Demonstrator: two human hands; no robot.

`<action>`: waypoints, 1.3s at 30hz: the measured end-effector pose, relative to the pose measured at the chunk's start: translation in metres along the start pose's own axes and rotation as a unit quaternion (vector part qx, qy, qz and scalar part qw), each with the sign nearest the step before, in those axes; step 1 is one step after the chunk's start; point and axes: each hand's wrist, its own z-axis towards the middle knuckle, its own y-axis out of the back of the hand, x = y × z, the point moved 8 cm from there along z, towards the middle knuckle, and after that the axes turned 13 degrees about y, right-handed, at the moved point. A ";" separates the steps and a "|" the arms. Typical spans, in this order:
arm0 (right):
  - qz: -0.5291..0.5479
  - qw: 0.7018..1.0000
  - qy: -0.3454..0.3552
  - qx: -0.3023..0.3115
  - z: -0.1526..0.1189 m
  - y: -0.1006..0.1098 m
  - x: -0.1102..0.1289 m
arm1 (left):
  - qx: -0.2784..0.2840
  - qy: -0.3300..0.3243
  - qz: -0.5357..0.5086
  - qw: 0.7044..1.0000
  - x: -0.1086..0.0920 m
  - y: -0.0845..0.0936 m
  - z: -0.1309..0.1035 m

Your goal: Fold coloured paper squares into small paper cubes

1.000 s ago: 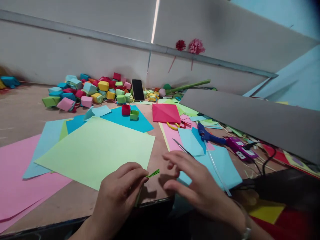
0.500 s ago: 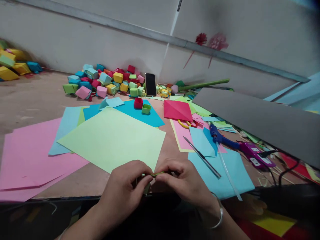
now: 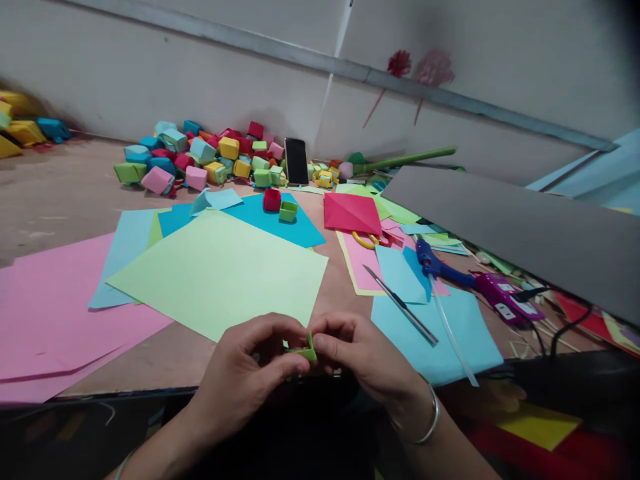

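Observation:
A small folded piece of green paper [image 3: 309, 352] is pinched between both hands at the table's front edge, one part of it standing up. My left hand [image 3: 250, 367] has thumb and fingers closed on its left side. My right hand [image 3: 357, 350], with a silver bangle at the wrist, grips its right side. Just beyond the hands lies a large pale green sheet [image 3: 220, 273]. Farther back, a red paper box [image 3: 271, 200] and an open green paper box [image 3: 288, 212] rest on a blue sheet [image 3: 305, 230].
Pink sheets [image 3: 60, 300] lie at left. A craft knife [image 3: 400, 305], a blue glue gun [image 3: 445, 268] and a light blue sheet [image 3: 470, 333] are at right. Small paper boxes [image 3: 200, 153] and a phone [image 3: 297, 161] stand by the wall.
The green paper was seen edge-on as a thin strip; now one part of it is bent upward between my fingers. The whole view has shifted slightly.

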 end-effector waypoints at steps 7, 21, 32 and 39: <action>-0.070 0.997 0.012 0.022 -0.001 -0.001 0.011 | 0.000 -0.179 0.153 0.972 -0.027 -0.006 -0.016; -0.393 0.892 0.222 0.015 -0.010 -0.012 0.052 | -0.028 -0.157 0.147 0.976 -0.020 -0.003 -0.012; -0.443 0.813 0.378 0.000 -0.035 -0.037 0.069 | -0.064 -0.174 0.149 0.971 -0.028 0.003 -0.013; -0.426 0.806 0.410 -0.029 -0.037 -0.038 0.071 | -0.142 -0.151 0.177 0.962 -0.023 0.014 -0.016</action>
